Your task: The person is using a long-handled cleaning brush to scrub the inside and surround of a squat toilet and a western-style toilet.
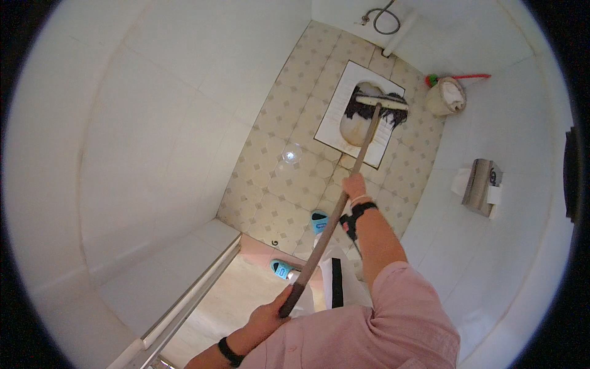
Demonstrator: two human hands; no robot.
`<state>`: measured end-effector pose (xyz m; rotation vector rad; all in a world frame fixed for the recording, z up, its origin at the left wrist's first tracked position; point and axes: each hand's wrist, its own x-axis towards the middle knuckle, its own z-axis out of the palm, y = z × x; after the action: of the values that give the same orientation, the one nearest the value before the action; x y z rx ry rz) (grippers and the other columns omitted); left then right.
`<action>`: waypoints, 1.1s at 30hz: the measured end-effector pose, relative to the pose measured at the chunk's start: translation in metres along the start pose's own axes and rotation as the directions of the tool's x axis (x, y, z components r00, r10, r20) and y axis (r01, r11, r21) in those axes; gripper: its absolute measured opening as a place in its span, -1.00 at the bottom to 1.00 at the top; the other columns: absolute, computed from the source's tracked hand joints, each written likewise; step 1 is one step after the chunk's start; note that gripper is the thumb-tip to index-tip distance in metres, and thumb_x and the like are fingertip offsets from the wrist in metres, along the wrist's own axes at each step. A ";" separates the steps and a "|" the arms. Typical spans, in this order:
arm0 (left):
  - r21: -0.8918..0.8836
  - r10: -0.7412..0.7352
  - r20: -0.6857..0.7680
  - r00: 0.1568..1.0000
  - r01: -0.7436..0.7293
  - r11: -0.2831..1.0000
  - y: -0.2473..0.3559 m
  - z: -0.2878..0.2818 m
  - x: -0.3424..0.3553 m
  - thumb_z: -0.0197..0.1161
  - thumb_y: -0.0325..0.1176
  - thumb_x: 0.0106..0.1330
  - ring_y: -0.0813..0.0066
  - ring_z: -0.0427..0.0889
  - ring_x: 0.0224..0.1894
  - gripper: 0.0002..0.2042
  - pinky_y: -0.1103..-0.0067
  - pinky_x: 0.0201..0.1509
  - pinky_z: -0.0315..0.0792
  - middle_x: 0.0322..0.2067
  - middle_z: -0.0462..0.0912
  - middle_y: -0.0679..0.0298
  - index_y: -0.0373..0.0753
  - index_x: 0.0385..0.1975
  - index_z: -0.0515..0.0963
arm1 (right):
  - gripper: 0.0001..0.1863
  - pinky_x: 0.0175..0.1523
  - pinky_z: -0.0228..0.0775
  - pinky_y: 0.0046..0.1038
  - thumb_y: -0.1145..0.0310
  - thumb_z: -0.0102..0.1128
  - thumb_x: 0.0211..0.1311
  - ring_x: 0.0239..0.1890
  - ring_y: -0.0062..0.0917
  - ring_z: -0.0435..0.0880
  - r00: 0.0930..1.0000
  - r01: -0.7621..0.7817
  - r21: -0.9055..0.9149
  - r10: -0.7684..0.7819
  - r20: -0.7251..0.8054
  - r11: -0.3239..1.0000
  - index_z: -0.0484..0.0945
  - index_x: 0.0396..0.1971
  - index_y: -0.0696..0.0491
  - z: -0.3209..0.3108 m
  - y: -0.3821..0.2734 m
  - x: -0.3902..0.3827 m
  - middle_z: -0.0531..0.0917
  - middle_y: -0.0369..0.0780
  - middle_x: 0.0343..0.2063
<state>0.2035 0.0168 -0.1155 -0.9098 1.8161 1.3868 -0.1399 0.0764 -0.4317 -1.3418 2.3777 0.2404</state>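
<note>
Both my hands grip a mop by its long brownish handle (332, 224), which runs slantwise away from me. My left hand (270, 317) is closed round the dark end close to my body. Farther up the handle, my right hand (354, 184) is wrapped round it, a black strap on its wrist. The mop's pale crossbar and dark strands (393, 114) lie over a white squat toilet (332, 117) set in the floor. The strands cover part of the bowl and hang past its right rim. Brownish stains show in the bowl.
A waste bin (435, 101) stands in the far right corner, with a red-handled brush (470, 76) behind it. A tissue dispenser (482, 187) is on the right wall, and a grey hose (386, 31) hangs at the back. A doorway threshold (261, 249) lies near my blue slippers (319, 221).
</note>
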 end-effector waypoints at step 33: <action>0.354 -0.074 -0.303 0.950 0.185 0.917 -0.141 -0.016 -0.373 0.14 -0.47 -0.15 0.27 0.48 -0.69 -0.33 0.42 -0.61 0.31 -0.68 0.49 0.10 0.01 0.13 0.27 | -0.59 -0.62 0.48 -0.33 0.45 0.14 -0.01 -0.56 -0.35 0.55 0.829 -0.482 0.754 0.047 0.558 -0.446 0.13 -0.26 0.28 -0.130 -0.296 -0.267 0.45 -0.04 -0.49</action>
<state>0.5200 0.0228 0.1282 -1.0368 2.0981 0.8070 0.2012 0.0861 -0.1886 0.3500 1.4022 -1.2342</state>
